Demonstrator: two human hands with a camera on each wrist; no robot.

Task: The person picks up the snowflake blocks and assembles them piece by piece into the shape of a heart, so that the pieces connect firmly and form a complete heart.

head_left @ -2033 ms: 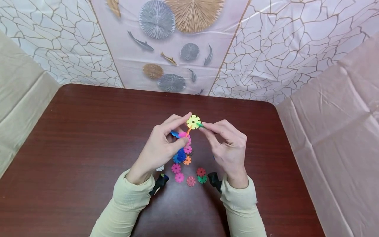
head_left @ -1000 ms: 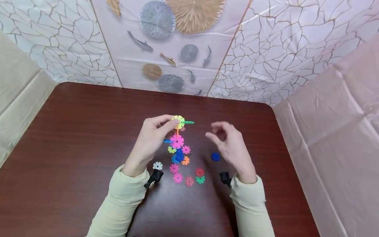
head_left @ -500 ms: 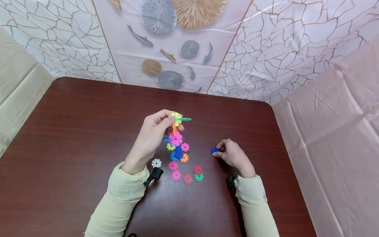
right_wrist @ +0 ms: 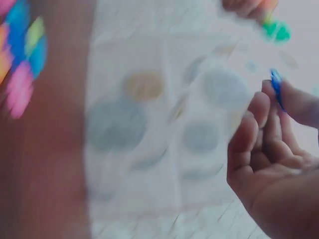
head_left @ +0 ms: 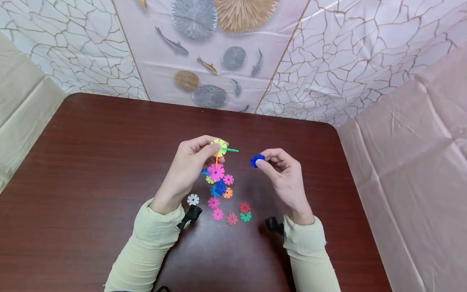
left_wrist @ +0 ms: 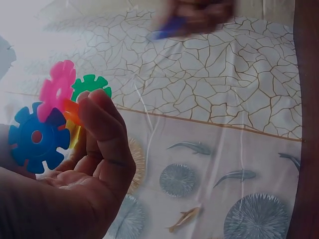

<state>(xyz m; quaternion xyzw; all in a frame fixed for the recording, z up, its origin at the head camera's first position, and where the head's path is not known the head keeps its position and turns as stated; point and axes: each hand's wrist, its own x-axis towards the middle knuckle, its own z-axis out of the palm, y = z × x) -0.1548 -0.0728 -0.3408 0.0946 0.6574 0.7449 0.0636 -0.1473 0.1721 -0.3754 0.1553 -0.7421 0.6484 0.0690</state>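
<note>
My left hand (head_left: 191, 166) pinches a yellow notched disc (head_left: 220, 148) of a small chain of interlocking plastic discs, held above the table. From the yellow disc a green disc (head_left: 231, 150) sticks out to the right, and an orange disc (head_left: 217, 159) joins it to a pink disc (head_left: 215, 172). A blue disc (left_wrist: 39, 137) is slotted into the pink one, plain in the left wrist view. To the right, my right hand (head_left: 288, 178) pinches a separate dark blue disc (head_left: 257, 160) between thumb and fingers, apart from the chain. The right wrist view is blurred.
Several loose discs lie below the hands: a white disc (head_left: 193, 199), a red disc (head_left: 245, 207) touching a green disc (head_left: 246, 216), a salmon disc (head_left: 232, 219), and an overlapping pile with an orange disc (head_left: 228, 192). Patterned cloth (head_left: 233, 89) hangs behind the brown table (head_left: 109, 162).
My right hand let go of the green disc on the chain, reached down right, took the dark blue disc from the table and lifted it toward the chain. My left hand moved left with the chain.
</note>
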